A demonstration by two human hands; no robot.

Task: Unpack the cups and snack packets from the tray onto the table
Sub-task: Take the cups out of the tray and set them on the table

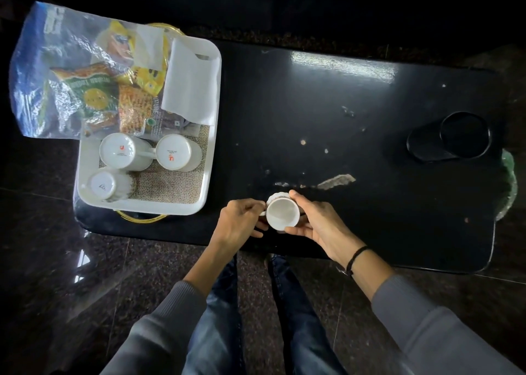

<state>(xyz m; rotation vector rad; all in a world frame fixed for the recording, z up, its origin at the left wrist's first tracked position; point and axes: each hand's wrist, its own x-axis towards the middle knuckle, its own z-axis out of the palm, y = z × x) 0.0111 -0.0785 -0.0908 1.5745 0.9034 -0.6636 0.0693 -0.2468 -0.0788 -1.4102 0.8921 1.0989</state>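
A small white cup (282, 212) stands mouth-up near the front edge of the black table (355, 113). My left hand (242, 221) pinches its handle side and my right hand (316, 224) wraps its right wall. The white tray (148, 208) sits at the table's left end. In it three white cups stand upside down: one at the left (121, 150), one to its right (175, 152), and a smaller one in the near-left corner (106, 185). Behind them lie snack packets, a green one (91, 96) and an orange-yellow one (133, 110), partly under a clear plastic bag (42, 70).
A folded white paper (190, 87) lies in the tray's far right part. A black cup-holder recess (464, 134) sits at the table's right end. A burlap mat (170, 187) lines the tray. My legs and dark floor are below the table's front edge.
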